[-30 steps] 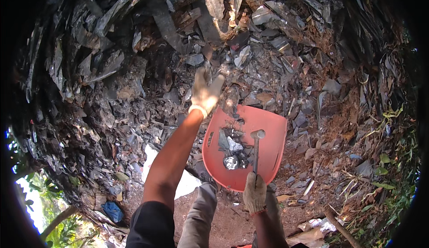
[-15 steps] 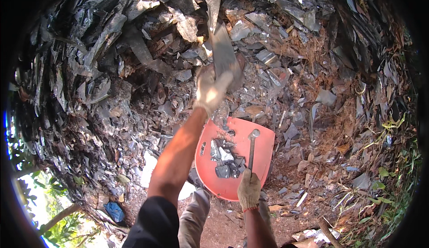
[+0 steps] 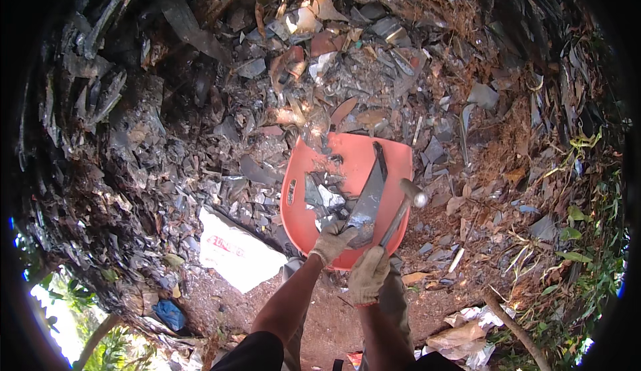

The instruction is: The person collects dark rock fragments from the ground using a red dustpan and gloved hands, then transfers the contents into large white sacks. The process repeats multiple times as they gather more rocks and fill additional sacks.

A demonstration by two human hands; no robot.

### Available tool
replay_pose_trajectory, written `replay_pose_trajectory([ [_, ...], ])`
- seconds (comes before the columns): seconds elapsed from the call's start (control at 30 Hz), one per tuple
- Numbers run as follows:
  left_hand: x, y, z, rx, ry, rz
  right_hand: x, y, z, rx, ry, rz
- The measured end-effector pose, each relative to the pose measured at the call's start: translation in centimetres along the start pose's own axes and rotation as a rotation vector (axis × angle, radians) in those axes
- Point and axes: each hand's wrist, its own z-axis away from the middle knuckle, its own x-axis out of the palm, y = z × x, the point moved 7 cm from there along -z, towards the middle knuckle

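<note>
My gloved left hand (image 3: pixel 332 243) is closed on the near end of a long, dark grey flat shard (image 3: pixel 368 197). The shard lies slanted over an orange-red plastic tub (image 3: pixel 397 160), its narrow tip pointing away from me. In my gloved right hand (image 3: pixel 369 274) is a hammer (image 3: pixel 395 224), gripped by the handle, with its metal head up at the tub's right rim. Several shiny grey and silvery pieces (image 3: pixel 330 197) sit inside the tub, partly covered by the shard.
Broken flat shards (image 3: pixel 167 164) cover the ground and rise in heaps at the left and far side. A white sack (image 3: pixel 237 251) lies left of the tub, a blue crumpled wrapper (image 3: pixel 169 315) farther left. Green plants (image 3: pixel 577 237) and a stick (image 3: pixel 514 327) are on the right.
My left hand has come back from the far heap to the tub, bringing the shard. The hammer has tilted right, and the view has shifted, showing more of the white sack.
</note>
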Motion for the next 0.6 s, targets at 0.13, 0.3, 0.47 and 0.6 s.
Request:
replay_pose_trajectory([
  [0.13,-0.2,-0.7,0.2,-0.069,-0.073,0.144,4.8,7.2,10.0,0.594,-0.341,-0.296],
  [0.3,-5.0,-3.3,0.1,-0.129,0.178,0.259,4.5,7.1,12.4,0.886,-0.379,-0.410],
  [0.47,-8.6,-5.2,0.2,-0.116,0.217,-0.217,2.6,3.1,2.0,0.307,-0.059,-0.181],
  [0.6,-6.4,-0.1,1.4,0.024,0.180,-0.829,5.8,5.1,-7.1,0.099,-0.027,-0.114],
])
